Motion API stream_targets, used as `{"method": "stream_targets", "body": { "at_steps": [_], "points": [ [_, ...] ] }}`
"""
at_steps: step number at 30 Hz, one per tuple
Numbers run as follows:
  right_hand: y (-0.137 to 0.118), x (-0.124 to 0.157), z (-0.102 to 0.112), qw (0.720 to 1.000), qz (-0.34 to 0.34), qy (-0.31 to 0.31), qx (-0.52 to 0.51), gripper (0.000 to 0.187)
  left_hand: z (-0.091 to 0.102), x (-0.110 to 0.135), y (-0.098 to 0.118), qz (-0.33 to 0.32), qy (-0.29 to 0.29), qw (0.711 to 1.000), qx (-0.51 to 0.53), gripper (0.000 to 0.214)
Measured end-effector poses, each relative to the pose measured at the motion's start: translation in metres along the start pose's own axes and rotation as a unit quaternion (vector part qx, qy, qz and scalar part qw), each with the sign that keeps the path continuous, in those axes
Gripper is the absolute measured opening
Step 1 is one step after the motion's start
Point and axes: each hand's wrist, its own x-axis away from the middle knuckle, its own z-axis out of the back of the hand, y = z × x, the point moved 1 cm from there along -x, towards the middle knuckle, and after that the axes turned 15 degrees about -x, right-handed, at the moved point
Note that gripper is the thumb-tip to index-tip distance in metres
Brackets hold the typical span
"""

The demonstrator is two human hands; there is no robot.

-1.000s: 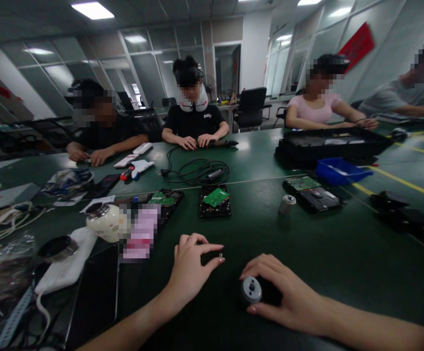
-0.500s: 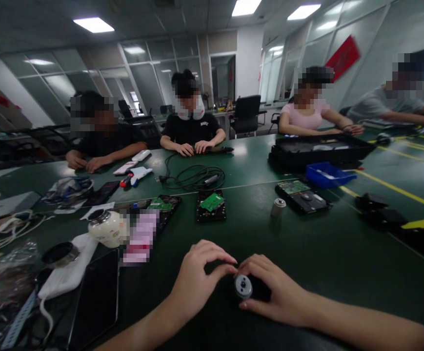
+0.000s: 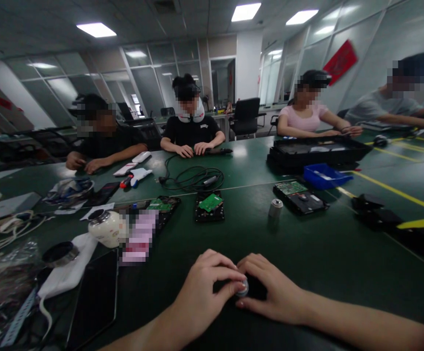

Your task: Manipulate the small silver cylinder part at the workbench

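Left hand (image 3: 209,280) has moved onto the metal cylinder (image 3: 246,289), fingers bunched, hold hidden from me; right hand (image 3: 273,290) grips it, tabletop (image 3: 314,258) ahead.

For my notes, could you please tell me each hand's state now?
Right hand: holding the cylinder.
Left hand: pinched at its top; anything held is unclear.

Cylinder (image 3: 245,290) smooth metal; tabletop (image 3: 244,224) glossy (faintly reflective).
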Motion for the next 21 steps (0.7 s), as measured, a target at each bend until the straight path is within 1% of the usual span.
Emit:
{"method": "stream_targets", "body": {
  "at_steps": [5,9,13,17,21],
  "points": [
    [0.004,0.000,-0.002,1.000,0.003,0.004,0.007,0.034,0.006,0.002,0.002,-0.047,0.020,0.999,-0.007,0.031],
    [0.002,-0.001,-0.001,1.000,-0.006,0.000,0.005,0.034,0.009,0.000,-0.003,-0.022,0.018,0.999,-0.039,0.041],
    [-0.001,-0.003,0.001,1.000,-0.006,-0.003,0.008,0.034,0.005,0.000,-0.007,-0.011,0.010,1.000,-0.025,0.048],
    [0.003,-0.001,-0.002,1.000,0.001,-0.001,0.010,0.036,-0.001,0.000,-0.008,-0.025,0.018,0.999,-0.005,0.048],
    [0.007,0.000,-0.003,1.000,0.007,0.002,0.018,0.043,-0.004,0.000,-0.008,-0.033,0.025,0.999,0.009,0.046]
  ]
}}
